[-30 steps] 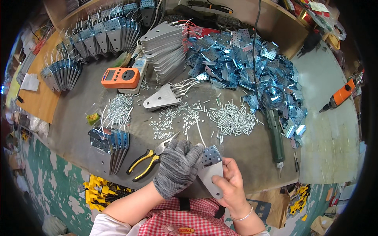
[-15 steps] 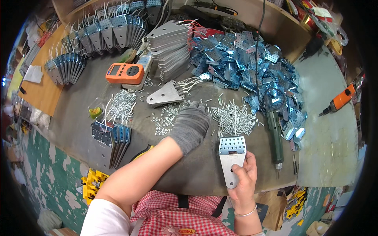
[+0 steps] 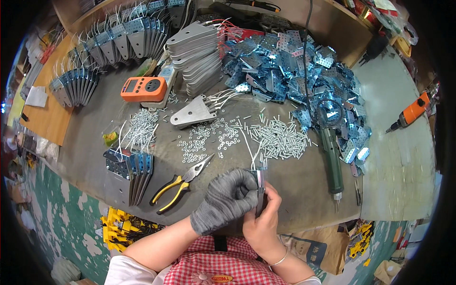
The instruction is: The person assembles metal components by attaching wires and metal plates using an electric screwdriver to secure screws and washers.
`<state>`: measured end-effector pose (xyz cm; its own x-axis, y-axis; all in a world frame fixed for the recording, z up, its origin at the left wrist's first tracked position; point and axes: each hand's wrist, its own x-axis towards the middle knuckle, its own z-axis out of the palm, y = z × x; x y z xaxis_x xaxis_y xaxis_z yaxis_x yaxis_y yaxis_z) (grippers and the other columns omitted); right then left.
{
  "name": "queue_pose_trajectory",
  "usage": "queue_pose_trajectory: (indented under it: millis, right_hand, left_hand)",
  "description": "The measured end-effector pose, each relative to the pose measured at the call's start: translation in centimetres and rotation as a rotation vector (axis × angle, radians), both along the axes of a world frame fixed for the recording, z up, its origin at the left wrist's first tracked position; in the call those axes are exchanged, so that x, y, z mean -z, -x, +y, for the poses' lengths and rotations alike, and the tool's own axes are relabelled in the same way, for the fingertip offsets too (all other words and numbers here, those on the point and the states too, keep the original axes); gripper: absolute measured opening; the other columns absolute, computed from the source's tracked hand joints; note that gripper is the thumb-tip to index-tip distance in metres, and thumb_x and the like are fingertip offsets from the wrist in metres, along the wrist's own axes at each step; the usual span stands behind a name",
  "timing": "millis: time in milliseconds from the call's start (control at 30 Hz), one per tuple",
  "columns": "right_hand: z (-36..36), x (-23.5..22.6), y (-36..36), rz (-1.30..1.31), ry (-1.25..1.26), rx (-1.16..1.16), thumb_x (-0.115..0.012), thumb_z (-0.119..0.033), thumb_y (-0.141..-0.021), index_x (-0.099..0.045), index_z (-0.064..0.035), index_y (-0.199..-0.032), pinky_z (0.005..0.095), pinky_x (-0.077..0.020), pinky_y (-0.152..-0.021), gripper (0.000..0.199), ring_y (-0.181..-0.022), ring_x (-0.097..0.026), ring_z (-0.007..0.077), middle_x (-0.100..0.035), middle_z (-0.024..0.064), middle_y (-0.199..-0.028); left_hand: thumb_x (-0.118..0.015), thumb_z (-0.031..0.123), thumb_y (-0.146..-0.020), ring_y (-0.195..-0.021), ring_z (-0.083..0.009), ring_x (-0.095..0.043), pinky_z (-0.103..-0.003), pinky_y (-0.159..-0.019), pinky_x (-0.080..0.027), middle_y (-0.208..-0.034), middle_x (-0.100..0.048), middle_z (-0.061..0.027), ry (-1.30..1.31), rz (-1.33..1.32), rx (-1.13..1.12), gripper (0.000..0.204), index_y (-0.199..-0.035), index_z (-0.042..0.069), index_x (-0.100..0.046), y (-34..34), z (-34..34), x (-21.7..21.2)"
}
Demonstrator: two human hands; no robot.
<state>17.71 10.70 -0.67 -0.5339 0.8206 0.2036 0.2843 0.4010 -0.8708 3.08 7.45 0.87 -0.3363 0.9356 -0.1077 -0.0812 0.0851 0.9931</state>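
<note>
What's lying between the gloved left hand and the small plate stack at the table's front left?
The head view shows pliers there, on the table between the left hand and the plate stack.

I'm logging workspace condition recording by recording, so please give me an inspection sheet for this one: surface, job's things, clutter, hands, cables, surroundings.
Surface: dark bench top, partly covered.
Job's things: metal plate, edge-on to camera.
Clutter: loose screws, scattered nuts, pliers, heaped blue brackets.
Hands: left hand gloved, at the plate's far end, grip unclear; right hand bare, holding the plate.
Cables: black cable crosses the bracket heap; white wires at the plate's far end.
Surroundings: green floor, paint patchy.
</note>
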Motion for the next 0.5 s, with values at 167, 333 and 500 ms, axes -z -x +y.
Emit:
queue_pose_trajectory:
  millis: [167, 333, 500]
  right_hand:
    - [0.2, -1.4, -0.9, -0.077, -0.048, -0.111, -0.062, 0.004, -0.080, -0.035, 0.0034, -0.138, 0.0451, -0.0412, -0.109, 0.064, -0.128, -0.048, 0.0453, -0.044, 0.0300, -0.139]
    - [7.7, -4.3, -5.7, -0.282, -0.338, 0.133, -0.067, -0.004, -0.079, -0.064, -0.0022, -0.109, 0.0420, -0.0518, -0.088, 0.030, -0.096, -0.063, 0.0329, -0.064, 0.0137, -0.107]
    - [16.7, -1.6, -12.0, -0.738, -0.433, 0.418, -0.072, -0.007, -0.080, -0.045, -0.0054, -0.144, 0.0470, -0.0389, -0.105, 0.069, -0.118, -0.050, 0.0409, -0.054, 0.0227, -0.126]
  left_hand:
    - [-0.071, 0.007, -0.075, -0.087, -0.0327, -0.062, -0.041, -0.078, -0.053, -0.096, -0.062, -0.0132, -0.382, 0.846, 0.136, 0.049, -0.124, 0.010, -0.065, 1.4, -1.2, 0.0]
    - [-0.070, 0.009, -0.078, -0.088, -0.0340, -0.061, -0.042, -0.075, -0.052, -0.100, -0.062, -0.0143, -0.422, 0.955, 0.096, 0.050, -0.127, 0.011, -0.064, 1.1, -1.3, 0.8]
    - [-0.071, 0.003, -0.078, -0.086, -0.0319, -0.062, -0.040, -0.073, -0.054, -0.102, -0.061, -0.0158, -0.450, 0.836, 0.091, 0.052, -0.128, 0.012, -0.064, 0.4, -0.5, 1.3]
